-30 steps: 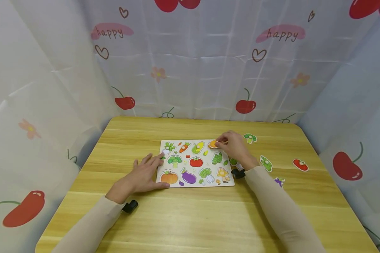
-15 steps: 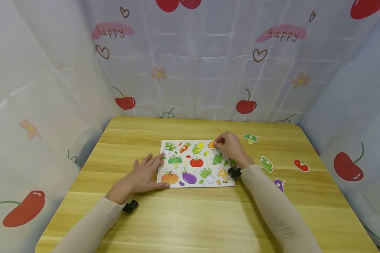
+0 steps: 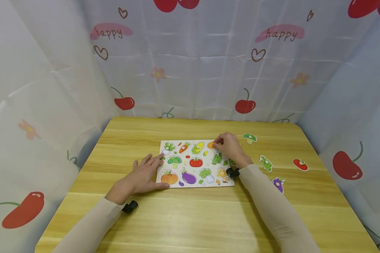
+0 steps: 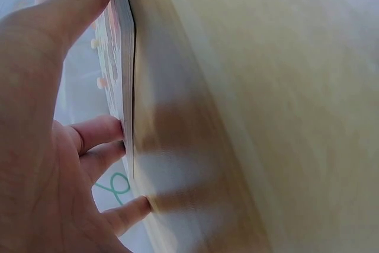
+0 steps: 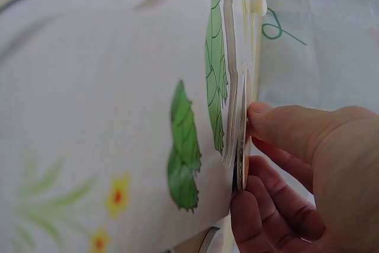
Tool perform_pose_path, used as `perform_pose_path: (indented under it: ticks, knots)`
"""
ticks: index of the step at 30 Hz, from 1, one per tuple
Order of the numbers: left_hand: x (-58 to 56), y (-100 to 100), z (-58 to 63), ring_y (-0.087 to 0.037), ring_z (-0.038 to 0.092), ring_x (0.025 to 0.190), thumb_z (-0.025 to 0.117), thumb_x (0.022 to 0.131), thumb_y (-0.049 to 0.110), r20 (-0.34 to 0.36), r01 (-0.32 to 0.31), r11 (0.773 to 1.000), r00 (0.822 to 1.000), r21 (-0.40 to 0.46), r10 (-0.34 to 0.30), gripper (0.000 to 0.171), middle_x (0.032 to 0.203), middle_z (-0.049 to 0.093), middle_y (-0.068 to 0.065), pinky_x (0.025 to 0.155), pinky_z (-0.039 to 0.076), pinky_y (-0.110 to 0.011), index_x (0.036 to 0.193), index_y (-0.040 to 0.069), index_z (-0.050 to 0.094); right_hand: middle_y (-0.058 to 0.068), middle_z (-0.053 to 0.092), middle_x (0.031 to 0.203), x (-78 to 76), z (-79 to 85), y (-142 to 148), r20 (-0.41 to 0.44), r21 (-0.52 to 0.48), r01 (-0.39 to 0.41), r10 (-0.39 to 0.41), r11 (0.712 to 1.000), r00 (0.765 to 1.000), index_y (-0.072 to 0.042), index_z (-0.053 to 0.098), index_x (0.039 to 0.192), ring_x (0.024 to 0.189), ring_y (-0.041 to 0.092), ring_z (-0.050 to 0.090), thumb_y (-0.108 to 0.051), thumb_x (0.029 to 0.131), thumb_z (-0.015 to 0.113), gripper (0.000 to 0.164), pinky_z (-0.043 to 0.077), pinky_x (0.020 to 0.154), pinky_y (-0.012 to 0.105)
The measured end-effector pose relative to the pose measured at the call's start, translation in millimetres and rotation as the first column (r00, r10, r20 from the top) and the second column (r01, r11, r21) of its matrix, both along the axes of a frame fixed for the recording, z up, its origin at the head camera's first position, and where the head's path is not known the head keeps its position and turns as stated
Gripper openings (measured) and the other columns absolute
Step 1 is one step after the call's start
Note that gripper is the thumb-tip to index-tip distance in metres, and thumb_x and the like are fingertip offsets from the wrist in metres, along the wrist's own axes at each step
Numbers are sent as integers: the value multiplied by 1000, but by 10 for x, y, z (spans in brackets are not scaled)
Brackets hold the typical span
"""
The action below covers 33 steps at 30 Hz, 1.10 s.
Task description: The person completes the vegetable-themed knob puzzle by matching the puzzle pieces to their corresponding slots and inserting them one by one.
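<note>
A flat vegetable puzzle board (image 3: 196, 184) lies on the table in the head view. My left hand (image 3: 140, 177) rests on its left side, fingers spread, with the thumb on the near corner; the left wrist view shows the thumb (image 4: 83, 7) on top and fingertips at the edge. At the board's far right corner my right hand (image 3: 231, 146) pinches an orange puzzle piece (image 3: 210, 145). In the right wrist view that piece (image 5: 242, 146) appears edge-on, slightly tilted against the board; its picture is hidden. Knobbed carrot (image 3: 184, 148) and corn (image 3: 197, 148) pieces sit in the back row.
Loose pieces lie right of the board: broccoli (image 3: 249, 138), a green leafy one (image 3: 266, 163), tomato (image 3: 300, 164) and eggplant (image 3: 278, 185). Another green piece (image 3: 233, 162) is partly hidden by the right wrist. A printed curtain (image 3: 193, 80) stands behind the table (image 3: 190, 218).
My right hand has shifted slightly left and settled the orange piece lower at the far right corner. The right forearm uncovers more of the eggplant piece. My left hand stays put.
</note>
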<state>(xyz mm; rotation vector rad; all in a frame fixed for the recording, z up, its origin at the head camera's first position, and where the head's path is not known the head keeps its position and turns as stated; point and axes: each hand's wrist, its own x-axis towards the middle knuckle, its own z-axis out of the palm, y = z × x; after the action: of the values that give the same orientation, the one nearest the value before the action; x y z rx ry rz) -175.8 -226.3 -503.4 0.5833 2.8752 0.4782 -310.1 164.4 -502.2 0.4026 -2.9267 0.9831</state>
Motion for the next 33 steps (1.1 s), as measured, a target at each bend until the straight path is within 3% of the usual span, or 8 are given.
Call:
perform_pose_path:
  ticks: [33]
  knots:
    - [15,2,4,-60,29,176,80,96,82,-17,6,1000,1000,1,-6,107,195,31,-5,119,23,-104,170,11,53,11,81,104,-21,-21,-25,62,-13,23,-22,1000,998,-6,89,115,94,24,68,-18,109,85,15,55,82,32]
